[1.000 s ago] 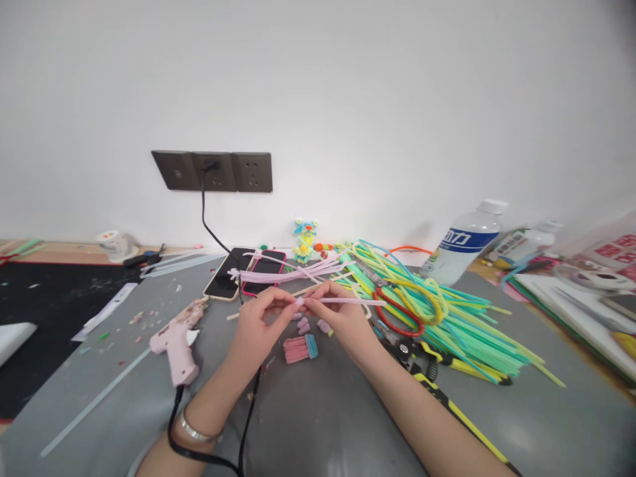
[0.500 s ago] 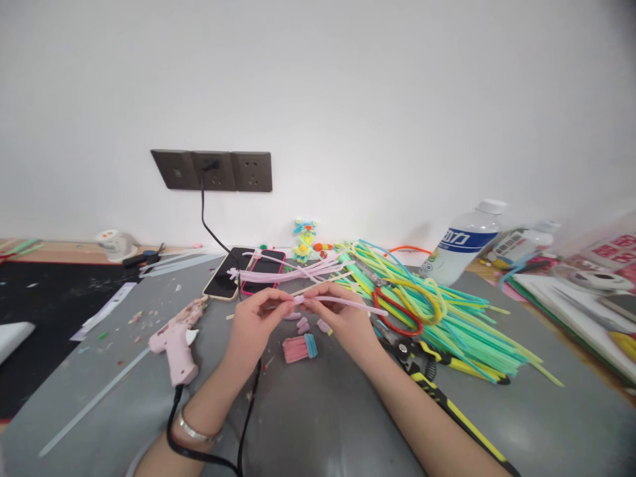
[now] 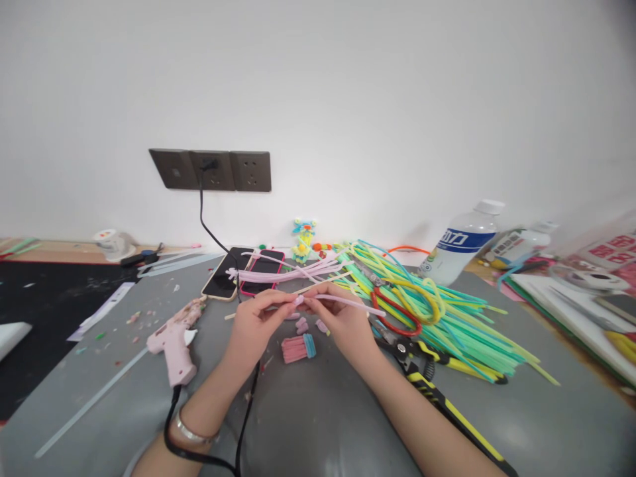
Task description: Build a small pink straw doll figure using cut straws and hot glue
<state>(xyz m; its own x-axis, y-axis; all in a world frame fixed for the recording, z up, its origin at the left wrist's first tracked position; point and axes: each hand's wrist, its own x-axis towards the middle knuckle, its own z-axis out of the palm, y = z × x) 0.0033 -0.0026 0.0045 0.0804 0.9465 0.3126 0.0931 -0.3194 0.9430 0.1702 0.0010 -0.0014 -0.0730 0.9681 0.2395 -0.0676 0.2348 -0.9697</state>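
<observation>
My left hand point(image 3: 256, 326) and my right hand point(image 3: 344, 319) meet at the middle of the grey mat. Both pinch a pale pink pipe cleaner point(image 3: 355, 305), whose long free end sticks out to the right past my right hand. Its other end is a small bent or coiled bit between my fingertips. Just below my hands lie small pink pieces point(image 3: 302, 325) and a pink and blue bundle point(image 3: 299, 348). Behind my hands, several pink pipe cleaners point(image 3: 288, 273) lie across two phones point(image 3: 223, 278).
A pink glue gun point(image 3: 175, 341) lies left, its black cord passing by my left forearm. Right are green and yellow pipe cleaners point(image 3: 477, 331), red-handled scissors point(image 3: 397, 318), yellow-black pliers point(image 3: 457, 414) and a bottle point(image 3: 462, 242). A small yellow-blue figure point(image 3: 303, 240) stands by the wall.
The whole view has shifted very slightly. My hands stay nearly in place, still pinching the pink pipe cleaner.
</observation>
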